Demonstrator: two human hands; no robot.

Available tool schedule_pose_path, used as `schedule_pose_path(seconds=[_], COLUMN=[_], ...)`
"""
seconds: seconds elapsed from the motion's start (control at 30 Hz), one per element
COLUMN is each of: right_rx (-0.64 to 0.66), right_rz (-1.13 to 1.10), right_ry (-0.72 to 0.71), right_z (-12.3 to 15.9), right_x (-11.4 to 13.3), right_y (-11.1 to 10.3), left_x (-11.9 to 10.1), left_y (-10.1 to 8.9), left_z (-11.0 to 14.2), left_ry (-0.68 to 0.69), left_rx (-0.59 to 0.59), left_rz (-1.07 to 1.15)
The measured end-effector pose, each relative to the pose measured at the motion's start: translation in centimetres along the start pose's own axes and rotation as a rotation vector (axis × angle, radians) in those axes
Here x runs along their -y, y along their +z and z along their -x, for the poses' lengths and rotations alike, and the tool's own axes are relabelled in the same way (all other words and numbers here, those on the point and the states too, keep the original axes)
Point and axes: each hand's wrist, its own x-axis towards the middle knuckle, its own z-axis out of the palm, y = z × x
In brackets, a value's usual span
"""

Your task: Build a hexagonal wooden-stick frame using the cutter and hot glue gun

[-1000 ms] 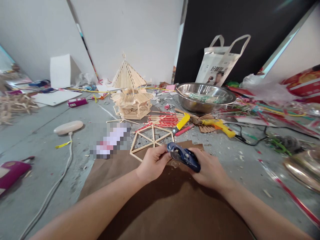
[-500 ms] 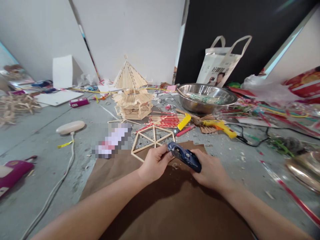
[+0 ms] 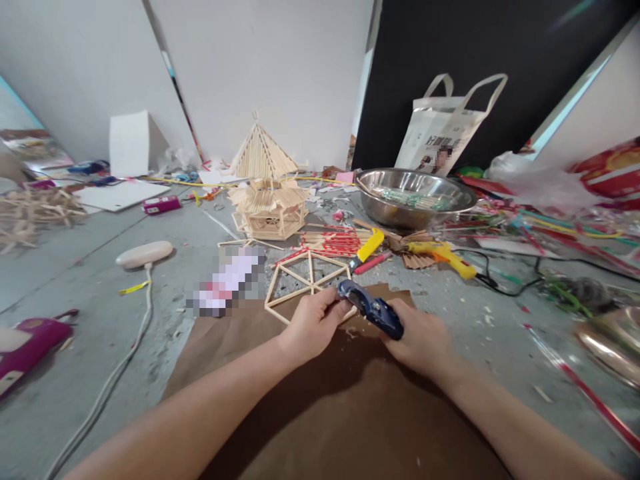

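My right hand is wrapped round the handles of a dark blue hand cutter, its curved jaw pointing left. At that jaw, my left hand is closed in a pinch; whatever its fingers grip is too small or hidden to name. Just beyond the left hand lies a flat hexagonal frame of thin wooden sticks with spokes meeting at its centre, partly covered by the hand. Both hands are above a brown sheet spread on the floor.
A stick-built pavilion stands beyond the frame. Red-marked sticks, a yellow-handled cutter knife, a red pen-like stick and a yellow glue gun lie nearby. A metal bowl sits behind; a white cable runs at left.
The whole view has shifted slightly. The hands keep nearly the same pose, and a little more of the cutter's jaw opening shows beside the left fingers.
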Motion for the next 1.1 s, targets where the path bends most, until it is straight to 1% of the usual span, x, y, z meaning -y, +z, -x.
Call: schedule_pose_path(seconds=[0.07,0.1,0.17,0.2,0.23,0.3,0.37,0.43,0.5,0.6,0.83,0.93,1.1], right_rx=[-0.056,-0.081,-0.115,-0.127,-0.138,-0.157,-0.168,-0.165,-0.155,-0.137,-0.143,-0.159,-0.167], right_rz=[0.021,0.030,0.047,0.054,0.059,0.066,0.069,0.071,0.078,0.082,0.053,0.042,0.041], right_ry=[0.037,0.054,0.082,0.092,0.101,0.104,0.099,0.098,0.105,0.107,0.097,0.084,0.062], right_z=[-0.2,-0.3,-0.5,-0.5,-0.5,-0.5,-0.5,-0.5,-0.6,-0.6,-0.6,-0.7,-0.7], right_x=[-0.4,-0.6,-1.1,-1.2,-1.3,-1.4,-1.4,-1.4,-1.4,-1.6,-1.6,-1.5,-1.8], right_y=[0.1,0.1,0.2,0.2,0.2,0.4,0.6,0.8,0.9,1.0,0.8,0.9,1.1], left_x=[-0.2,-0.4,-0.4,-0.2,0.2,1.5,3.4,5.3,6.8,7.9,8.5,8.8,9.6], left_y=[-1.0,-2.0,-4.8,-6.6,-8.6,-12.3,-15.3,-17.0,-17.8,-17.9,-17.9,-18.1,-18.5], left_z=[-0.7,-1.2,-2.4,-2.9,-3.4,-4.0,-4.1,-3.7,-3.3,-3.0,-3.1,-3.1,-2.7], left_ry=[-0.049,-0.083,-0.124,-0.175,-0.266,-0.496,-0.655,-0.755,-0.808,-0.825,-0.838,-0.842,-0.889], left_rx=[0.004,0.002,0.014,-0.001,-0.053,-0.181,-0.187,-0.162,-0.119,-0.103,-0.101,-0.122,-0.180], left_rz=[-0.134,-0.237,-0.518,-0.662,-0.798,-1.021,-1.105,-1.111,-1.083,-1.072,-1.082,-1.093,-1.093])
